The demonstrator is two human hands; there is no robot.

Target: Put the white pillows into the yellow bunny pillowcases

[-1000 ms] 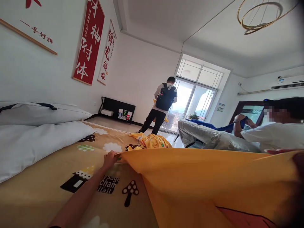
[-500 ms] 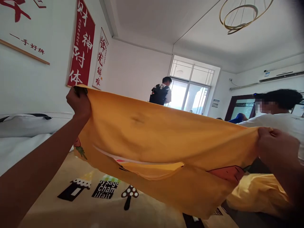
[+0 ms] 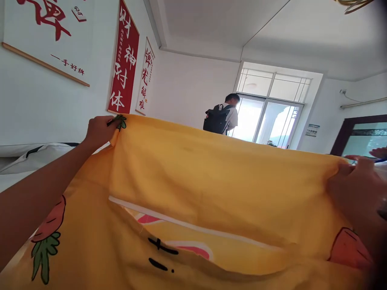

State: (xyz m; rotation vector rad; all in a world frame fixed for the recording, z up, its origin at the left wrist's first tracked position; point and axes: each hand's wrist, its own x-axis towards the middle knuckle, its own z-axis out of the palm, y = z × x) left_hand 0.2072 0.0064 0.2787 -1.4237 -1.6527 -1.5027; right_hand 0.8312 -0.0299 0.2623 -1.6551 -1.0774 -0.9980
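Observation:
A yellow cloth cover [image 3: 211,169] with printed carrots hangs spread in front of me, its top edge pulled fairly straight. At the upper left corner, my left hand [image 3: 99,131] is closed on the fabric beside a green leaf print. My right hand [image 3: 352,183] grips the opposite upper corner, somewhat blurred. Across the cover's middle runs a long slit with a pale edge; it gapes, and a lighter yellow inside with pink shapes shows. Black printed marks lie below the slit. The cover hides whatever is beneath it.
Beyond the cloth, a person with a black backpack [image 3: 216,119] stands by the window [image 3: 269,117]. Another person's hand [image 3: 377,153] shows at the right edge, close to my right hand. A grey-white padded item [image 3: 45,157] lies at left, below wall scrolls [image 3: 123,60].
The cover has come up nearer and fills more of the view, with its slit gaping wider. My view has turned right, and the tabletop and yellow bundle are out of sight.

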